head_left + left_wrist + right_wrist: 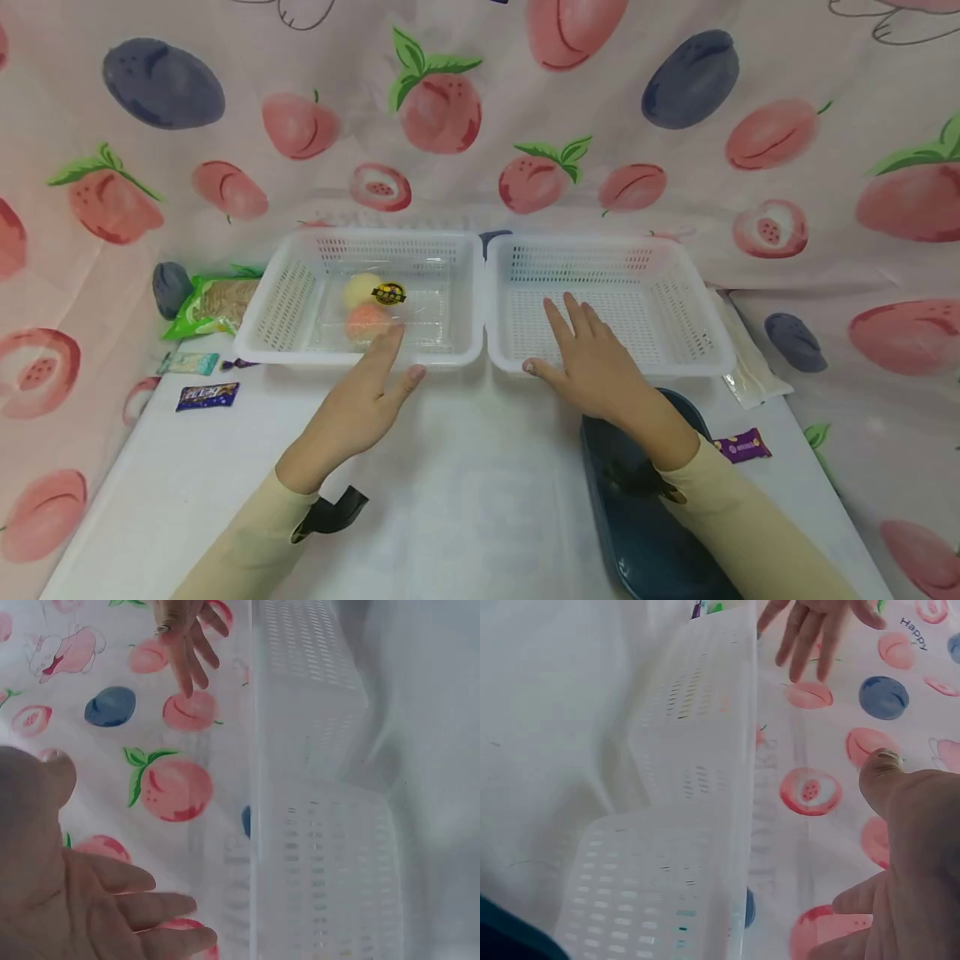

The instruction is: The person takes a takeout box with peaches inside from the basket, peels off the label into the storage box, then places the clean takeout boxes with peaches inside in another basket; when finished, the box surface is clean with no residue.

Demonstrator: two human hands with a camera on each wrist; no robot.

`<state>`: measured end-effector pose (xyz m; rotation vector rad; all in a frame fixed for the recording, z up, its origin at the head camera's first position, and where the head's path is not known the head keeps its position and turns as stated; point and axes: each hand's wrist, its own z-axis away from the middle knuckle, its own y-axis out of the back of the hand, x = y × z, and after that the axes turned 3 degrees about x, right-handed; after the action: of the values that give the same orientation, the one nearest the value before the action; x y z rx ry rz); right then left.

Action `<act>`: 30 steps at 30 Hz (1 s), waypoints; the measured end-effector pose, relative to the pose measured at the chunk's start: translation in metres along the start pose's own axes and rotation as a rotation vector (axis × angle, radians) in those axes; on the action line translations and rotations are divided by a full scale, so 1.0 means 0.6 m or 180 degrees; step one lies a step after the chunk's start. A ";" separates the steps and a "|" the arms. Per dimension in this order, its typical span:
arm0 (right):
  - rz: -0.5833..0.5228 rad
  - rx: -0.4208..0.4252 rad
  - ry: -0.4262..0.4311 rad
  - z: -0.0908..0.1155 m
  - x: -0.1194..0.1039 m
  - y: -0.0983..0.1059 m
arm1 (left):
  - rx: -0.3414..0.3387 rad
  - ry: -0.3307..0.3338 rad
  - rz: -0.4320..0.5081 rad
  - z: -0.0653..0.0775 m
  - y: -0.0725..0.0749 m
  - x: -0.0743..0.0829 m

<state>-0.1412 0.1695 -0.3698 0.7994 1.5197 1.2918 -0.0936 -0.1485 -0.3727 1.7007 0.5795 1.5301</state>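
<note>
Both hands out over two white baskets, side by side on the white table [487,500]. Left hand [348,417]: fingers extended, thumb spread away, nothing in its grip. It sits at the front rim of the left basket [292,357], index fingertip appearing over the near side, just in front of the orange ball [367,322]. Can't tell whether it touches the rim. Right hand [596,362]: palm down, fingers straight and fanned, thumb out to the side, holding nothing. It is over the near part of the right basket [645,325]; contact not readable there either.

Clear plastic box [429,312] lies inside the left basket. In it: the orange ball nearer the person, a yellow ball [358,292] just behind. Black-and-yellow sticker [389,293] on the lid.

Baskets are upright, rims close together at the middle; whether they touch, can't tell. Dark tray [675,533] on the table, partly under the right forearm. Purple packet [742,446] right of that arm, pale packet [753,367] beside the right basket. Left side: green bag [213,308] next to the left basket, teal packet [187,363] in front of it, blue packet [207,397] nearer still. Fruit-print cloth [487,108] behind everything.
</note>
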 end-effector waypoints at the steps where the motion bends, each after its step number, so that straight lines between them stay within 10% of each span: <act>1: -0.0012 0.0023 0.0013 -0.001 -0.002 0.003 | 0.0060 0.0064 0.0091 0.003 0.001 -0.002; 12: -0.0537 0.0056 -0.0055 -0.030 -0.026 0.024 | 0.0834 0.0470 0.0795 0.024 -0.013 -0.038; 20: -0.0946 0.0074 -0.0149 -0.060 -0.053 0.027 | 0.0673 0.0861 0.1793 0.009 -0.027 -0.068; 30: -0.1331 -0.0009 -0.0240 -0.096 -0.094 0.015 | 0.0458 0.1222 0.2351 -0.006 -0.035 -0.103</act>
<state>-0.1773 0.1004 -0.3478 0.4866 1.5241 0.9430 -0.1050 -0.1820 -0.4277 1.8464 0.2479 2.4198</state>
